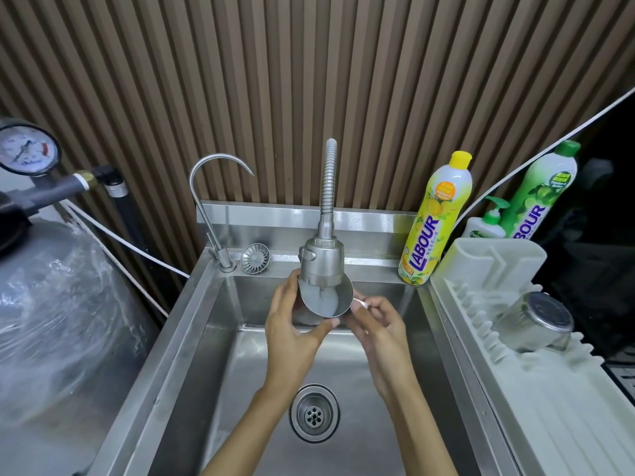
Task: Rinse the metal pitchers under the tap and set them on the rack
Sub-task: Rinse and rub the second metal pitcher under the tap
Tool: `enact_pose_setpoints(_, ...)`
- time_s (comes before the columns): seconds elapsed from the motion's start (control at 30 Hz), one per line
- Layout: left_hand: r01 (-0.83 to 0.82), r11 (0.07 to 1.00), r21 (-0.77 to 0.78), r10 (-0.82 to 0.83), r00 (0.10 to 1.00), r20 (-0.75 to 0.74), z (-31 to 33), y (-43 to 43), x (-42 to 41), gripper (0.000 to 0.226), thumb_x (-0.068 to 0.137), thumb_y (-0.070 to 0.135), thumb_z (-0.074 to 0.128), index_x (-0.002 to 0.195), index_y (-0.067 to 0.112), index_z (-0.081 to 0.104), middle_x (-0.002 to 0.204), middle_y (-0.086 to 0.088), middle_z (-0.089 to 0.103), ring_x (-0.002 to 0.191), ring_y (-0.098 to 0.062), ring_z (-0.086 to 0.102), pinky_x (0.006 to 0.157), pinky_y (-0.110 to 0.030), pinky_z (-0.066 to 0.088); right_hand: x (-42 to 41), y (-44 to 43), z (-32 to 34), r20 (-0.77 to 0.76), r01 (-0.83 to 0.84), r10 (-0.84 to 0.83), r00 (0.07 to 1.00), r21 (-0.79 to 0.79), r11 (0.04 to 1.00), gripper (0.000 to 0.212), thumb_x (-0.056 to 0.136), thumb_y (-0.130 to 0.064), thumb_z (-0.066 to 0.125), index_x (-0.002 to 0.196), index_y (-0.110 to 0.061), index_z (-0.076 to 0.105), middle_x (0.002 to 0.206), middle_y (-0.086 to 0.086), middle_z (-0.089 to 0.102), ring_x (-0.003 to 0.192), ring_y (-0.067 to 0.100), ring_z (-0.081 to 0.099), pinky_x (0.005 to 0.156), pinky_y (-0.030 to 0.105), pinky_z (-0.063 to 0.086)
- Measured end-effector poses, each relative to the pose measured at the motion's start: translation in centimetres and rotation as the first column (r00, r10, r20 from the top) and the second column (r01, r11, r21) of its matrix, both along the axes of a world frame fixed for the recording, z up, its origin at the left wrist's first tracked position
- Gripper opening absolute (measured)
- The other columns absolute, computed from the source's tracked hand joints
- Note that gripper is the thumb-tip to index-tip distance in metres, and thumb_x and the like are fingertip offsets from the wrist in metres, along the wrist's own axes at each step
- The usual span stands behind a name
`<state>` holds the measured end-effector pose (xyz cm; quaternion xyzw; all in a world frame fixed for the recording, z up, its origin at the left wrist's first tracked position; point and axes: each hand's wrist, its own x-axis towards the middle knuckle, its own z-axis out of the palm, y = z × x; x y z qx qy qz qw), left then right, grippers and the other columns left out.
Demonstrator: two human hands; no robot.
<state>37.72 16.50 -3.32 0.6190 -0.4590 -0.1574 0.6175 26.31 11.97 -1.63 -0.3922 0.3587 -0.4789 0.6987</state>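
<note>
Clearly mid-rinse: the pitcher (330, 304) sits tilted just under the tap (322, 262), left hand (292, 331) curled round its body, right hand (378, 334) pinching its handle (359, 304). Next, probably: tip it out, then onto the rack (549, 407) right of the tap.

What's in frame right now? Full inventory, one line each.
held pitcher: 1, steel, under the spray tap, over the sink
racked pitcher: 1, steel, on the rack, base up
rack: 1, off-white, right of sink
spray tap: 1, steel, back centre
gooseneck tap: 1, steel, back left
strainer: 1, steel, back ledge
sink: 1, steel, centre
drain: 1, steel, sink floor
soap bottles: 2, yellow and green, back right
pump bottle: 1, white with green pump, between them
gauge: 1, black-rimmed, far left
tank: 1, grey, plastic-wrapped, left
left hand: grips held pitcher's body
right hand: holds its handle side
</note>
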Motion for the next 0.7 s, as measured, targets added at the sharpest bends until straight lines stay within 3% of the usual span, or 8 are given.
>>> enact_pose_setpoints(0.1,-0.176,0.98,0.089,0.166,0.979,0.114,0.4,0.5,0.0,0.092,0.046,0.063,0.068,0.131,0.032,0.048,0.103,0.006,0.045,0.103,-0.014,0.046,0.091,-0.021,0.039,0.1,0.2,-0.4,-0.048,-0.018,0.02,0.999,0.049,0.999,0.014,0.088,-0.008,0.058,0.077,-0.006,0.05,0.08,0.013,0.067,0.075,0.026,0.064,0.084,0.042,0.056)
enact_pose_setpoints(0.2,-0.264,0.951,0.162,0.255,0.964,0.073,0.3,0.8,-0.4,0.098,0.04,0.073,0.064,0.125,0.025,0.057,0.088,0.004,0.042,0.09,-0.015,0.049,0.088,-0.026,0.044,-0.2,0.4,0.5,-0.217,0.001,0.005,0.976,0.026,1.0,0.015,0.086,-0.015,0.063,0.079,-0.004,0.056,0.073,0.013,0.068,0.073,0.024,0.067,0.063,0.036,0.06)
enact_pose_setpoints(0.3,-0.206,0.959,0.196,0.208,0.978,0.012,0.2,1.1,-1.0,0.075,0.043,0.075,0.06,0.103,0.029,0.062,0.08,0.004,0.047,0.08,-0.001,0.055,0.078,-0.01,0.042,-0.9,0.5,1.8,-0.421,0.074,-0.098,0.902,-0.074,0.995,0.018,0.082,-0.02,0.07,0.073,-0.009,0.058,0.071,0.007,0.07,0.07,0.018,0.071,0.054,0.034,0.059)
enact_pose_setpoints(0.43,0.029,0.984,0.173,0.009,0.977,-0.212,-0.4,0.7,-0.7,0.06,0.052,0.057,0.08,0.1,0.023,0.068,0.092,0.001,0.068,0.088,-0.008,0.066,0.078,-0.015,0.048,-1.0,0.6,2.7,-0.612,0.11,-0.304,0.73,-0.334,0.936,0.02,0.077,-0.024,0.073,0.068,-0.026,0.055,0.073,-0.001,0.069,0.073,0.018,0.068,0.07,0.035,0.055)
enact_pose_setpoints(0.53,0.148,0.985,0.093,-0.11,0.939,-0.325,-0.6,-0.2,-0.6,0.058,0.062,0.019,0.086,0.114,0.015,0.061,0.105,-0.009,0.071,0.098,-0.021,0.068,0.083,-0.018,0.051,-0.5,0.6,2.1,-0.48,0.125,-0.28,0.831,-0.329,0.936,0.02,0.081,-0.009,0.068,0.071,-0.021,0.055,0.089,-0.004,0.072,0.083,0.01,0.068,0.079,0.023,0.051)
enact_pose_setpoints(0.63,0.072,0.997,-0.004,-0.07,0.969,-0.236,-0.5,-0.6,-0.5,0.073,0.055,0.028,0.084,0.121,0.036,0.051,0.118,0.0,0.063,0.11,-0.015,0.062,0.093,-0.024,0.049,0.1,0.1,1.2,-0.231,0.095,-0.135,0.963,-0.179,0.979,0.017,0.086,-0.002,0.06,0.077,-0.008,0.048,0.105,-0.005,0.071,0.095,0.007,0.067,0.085,0.02,0.05)
enact_pose_setpoints(0.7,0.001,1.0,-0.011,-0.002,0.996,-0.091,0.0,-0.5,-0.2,0.08,0.054,0.033,0.081,0.124,0.044,0.043,0.124,0.004,0.055,0.116,-0.004,0.054,0.098,-0.02,0.043,0.4,-0.1,0.4,-0.05,0.036,-0.038,0.998,-0.045,0.998,0.02,0.088,-0.001,0.057,0.075,-0.008,0.044,0.106,0.001,0.071,0.091,0.018,0.068,0.087,0.029,0.053)
